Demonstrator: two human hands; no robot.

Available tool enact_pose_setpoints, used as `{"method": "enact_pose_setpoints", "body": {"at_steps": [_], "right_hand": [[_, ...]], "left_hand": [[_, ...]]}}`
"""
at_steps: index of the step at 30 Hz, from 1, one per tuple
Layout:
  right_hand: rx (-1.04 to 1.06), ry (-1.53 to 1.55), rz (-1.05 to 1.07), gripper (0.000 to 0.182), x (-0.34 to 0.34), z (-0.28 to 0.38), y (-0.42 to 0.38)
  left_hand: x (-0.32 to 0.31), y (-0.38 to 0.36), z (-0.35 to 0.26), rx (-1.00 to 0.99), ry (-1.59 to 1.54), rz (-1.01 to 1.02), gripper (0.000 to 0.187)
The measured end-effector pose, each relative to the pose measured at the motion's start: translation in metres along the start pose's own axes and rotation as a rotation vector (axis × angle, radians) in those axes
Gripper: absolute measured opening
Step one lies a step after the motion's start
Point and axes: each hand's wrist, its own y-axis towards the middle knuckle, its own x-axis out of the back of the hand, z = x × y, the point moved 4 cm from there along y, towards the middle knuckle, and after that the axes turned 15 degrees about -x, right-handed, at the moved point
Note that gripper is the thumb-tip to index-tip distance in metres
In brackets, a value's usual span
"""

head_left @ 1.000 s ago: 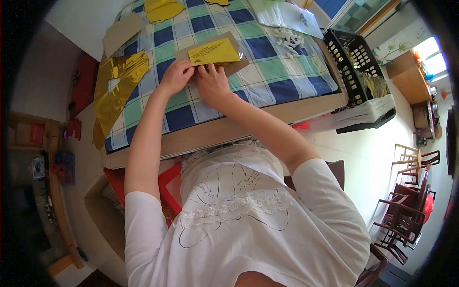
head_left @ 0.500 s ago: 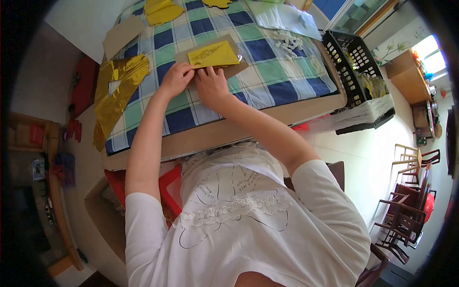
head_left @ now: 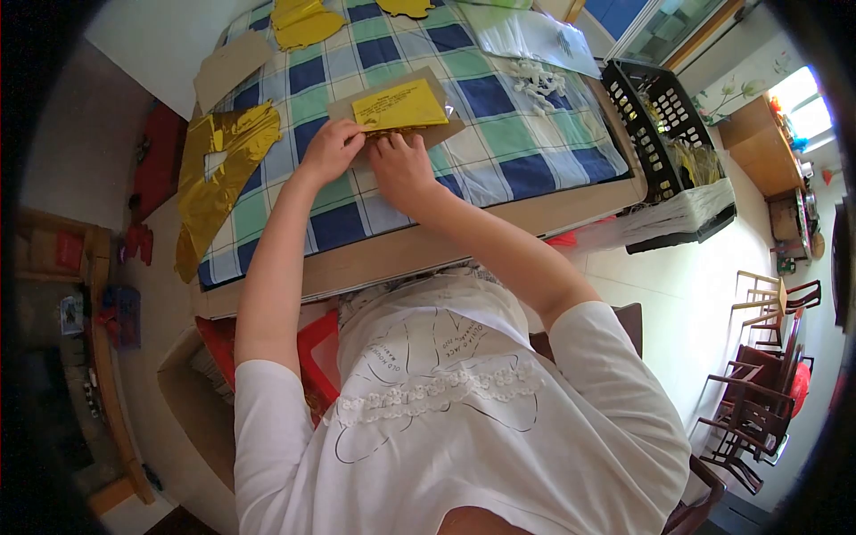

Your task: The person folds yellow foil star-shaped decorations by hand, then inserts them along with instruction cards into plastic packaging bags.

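Observation:
A yellow printed sheet (head_left: 401, 104) lies on a piece of brown cardboard (head_left: 434, 80) on the checkered cloth (head_left: 526, 176). At the sheet's lower left corner is my left hand (head_left: 333, 150), its thumb and fingers pinched together at the edge. My right hand (head_left: 400, 168) rests on the cardboard just below the sheet, fingers bent and pointing away from me. Whether anything thin lies under its fingertips is hard to tell. Shiny gold foil (head_left: 234, 160) with a hole in it lies to the left and hangs over the edge.
More gold pieces (head_left: 306, 22) and a cardboard piece (head_left: 232, 67) lie further back. Clear plastic bags (head_left: 535, 43) and white tangled bits (head_left: 539, 82) are at the back right. A black crate (head_left: 655, 134) stands beside the bed's right edge.
My right hand has moved slightly down from the yellow sheet's lower edge. My left hand has barely moved.

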Motion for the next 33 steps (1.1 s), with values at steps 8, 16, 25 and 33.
{"method": "enact_pose_setpoints", "body": {"at_steps": [8, 16, 25, 33], "right_hand": [[0.012, 0.105, -0.082, 0.023, 0.003, -0.012, -0.014], [0.007, 0.524, -0.057, 0.025, 0.036, -0.053, -0.026], [-0.126, 0.551, -0.104, 0.022, 0.035, -0.132, 0.008], [-0.058, 0.54, 0.007, 0.037, 0.023, -0.125, 0.019]], "left_hand": [[-0.002, -0.005, -0.015, -0.068, 0.114, 0.018, 0.025], [-0.016, -0.019, -0.013, -0.155, 0.225, -0.121, 0.029], [-0.008, -0.019, -0.044, -0.117, 0.387, -0.237, 0.034], [-0.075, -0.021, -0.124, -0.219, 0.111, -0.028, 0.04]]}}
